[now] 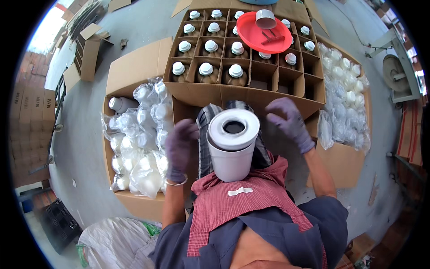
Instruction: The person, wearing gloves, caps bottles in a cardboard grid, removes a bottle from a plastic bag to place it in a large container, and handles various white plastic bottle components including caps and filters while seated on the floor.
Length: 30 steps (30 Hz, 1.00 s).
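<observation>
A white cylindrical container stands between my thighs, topped by a wide white ring-shaped piece with a dark round hole in its middle. This top sits slightly tilted in the container's rim. My left hand, in a purple glove, is a little apart from the container's left side, somewhat blurred, with its fingers loosely bent and nothing visible in them. On the other side my right hand, gloved likewise, hovers near the large carton's front edge. Its thumb and fingers are apart and empty.
Ahead, a divided carton holds several white-capped bottles. A red plate with a grey tape roll rests on them. Cartons with plastic-wrapped white containers stand left and right. A white sack lies lower left.
</observation>
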### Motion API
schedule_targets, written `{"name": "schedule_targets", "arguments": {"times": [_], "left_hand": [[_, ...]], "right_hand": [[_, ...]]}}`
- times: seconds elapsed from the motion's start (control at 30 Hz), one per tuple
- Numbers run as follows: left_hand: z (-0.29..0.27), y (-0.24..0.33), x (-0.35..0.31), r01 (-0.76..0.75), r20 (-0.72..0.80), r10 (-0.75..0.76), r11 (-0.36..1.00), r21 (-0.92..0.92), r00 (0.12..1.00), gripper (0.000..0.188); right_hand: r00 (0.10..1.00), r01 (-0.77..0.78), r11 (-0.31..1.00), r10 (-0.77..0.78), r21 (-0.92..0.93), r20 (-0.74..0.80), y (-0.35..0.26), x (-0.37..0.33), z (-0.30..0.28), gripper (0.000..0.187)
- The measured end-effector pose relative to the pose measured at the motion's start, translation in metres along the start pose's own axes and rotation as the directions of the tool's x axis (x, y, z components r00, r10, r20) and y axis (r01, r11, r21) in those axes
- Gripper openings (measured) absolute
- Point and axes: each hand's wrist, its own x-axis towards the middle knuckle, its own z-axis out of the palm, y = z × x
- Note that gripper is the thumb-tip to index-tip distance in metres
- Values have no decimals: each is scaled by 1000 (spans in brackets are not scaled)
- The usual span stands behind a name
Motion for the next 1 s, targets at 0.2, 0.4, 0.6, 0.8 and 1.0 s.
{"name": "schedule_targets", "arguments": {"times": [0.2, 0.4, 0.6, 0.8, 1.0], "left_hand": [[37, 11, 57, -101, 309, -130, 769, 632, 942, 88], [56, 4, 88, 298, 147, -272, 934, -196, 951, 61], [75, 2, 91, -284, 240, 156, 610, 740, 958, 50], [85, 4, 93, -761, 757, -77, -70, 645, 648, 56], [60, -29, 86, -521, 584, -107, 344, 781, 805, 39]], "right_hand": [[987, 30, 908, -94, 419, 133, -11, 15, 62, 67], [899, 325, 944, -328, -63, -290, -10, 70, 66, 81], [996, -60, 623, 84, 780, 9, -16, 64, 63, 62], [967, -178, 788, 29, 589, 252, 56, 53, 8, 63], [921, -372, 603, 334, -705, -201, 94, 101, -15, 51]]}}
